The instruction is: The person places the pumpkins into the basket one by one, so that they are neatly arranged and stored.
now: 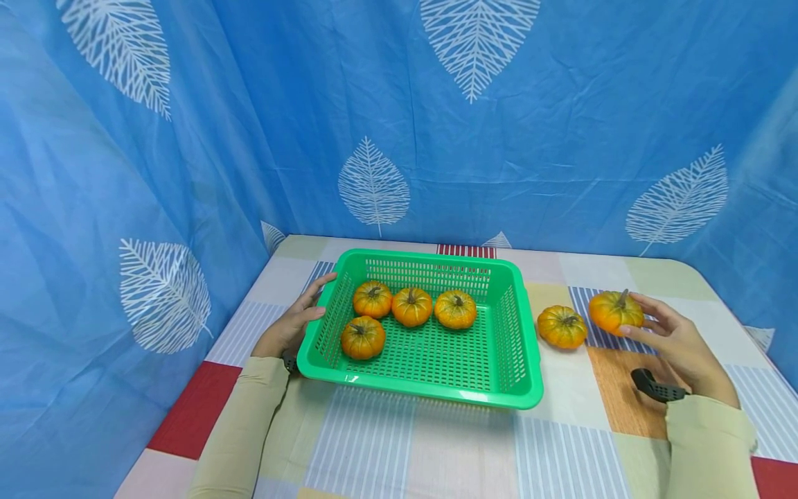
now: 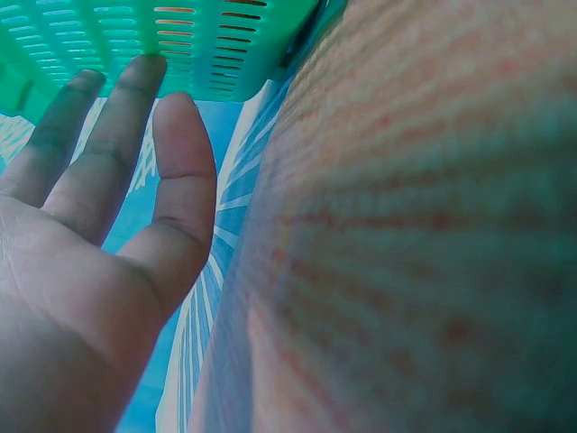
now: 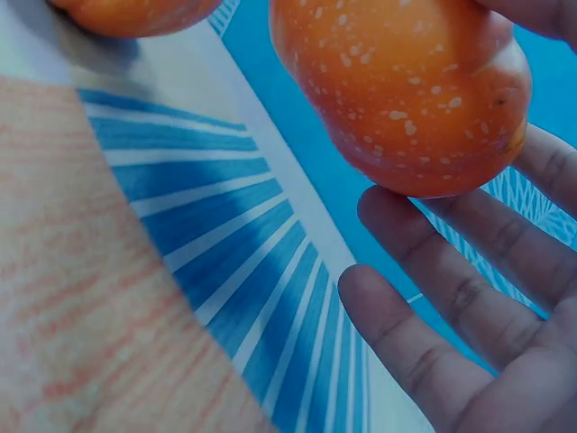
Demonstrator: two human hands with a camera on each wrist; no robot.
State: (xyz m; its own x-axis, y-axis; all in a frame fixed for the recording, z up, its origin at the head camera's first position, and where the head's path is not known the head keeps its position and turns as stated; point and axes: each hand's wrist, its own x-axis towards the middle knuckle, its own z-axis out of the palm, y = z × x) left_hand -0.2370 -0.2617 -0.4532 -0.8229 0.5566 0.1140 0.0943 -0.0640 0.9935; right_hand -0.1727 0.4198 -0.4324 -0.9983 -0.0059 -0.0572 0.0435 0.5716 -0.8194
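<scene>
My right hand [image 1: 676,339] grips a small orange pumpkin [image 1: 614,313] between thumb and fingers, to the right of the basket. In the right wrist view this pumpkin [image 3: 406,90] is off the cloth, its speckled underside showing. Another small pumpkin [image 1: 562,327] lies on the table between it and the green plastic basket [image 1: 430,396]. Several like pumpkins [image 1: 411,307] sit inside the basket, toward its left and back. My left hand [image 1: 296,320] is at the basket's left end, fingers extended; in the left wrist view its fingertips [image 2: 144,72] meet the slotted wall.
A patchwork-patterned cloth [image 1: 461,450] covers the table. Blue curtains [image 1: 299,104] with white leaf prints hang behind the table and along its left side. A dark wrist strap [image 1: 657,387] circles the right wrist.
</scene>
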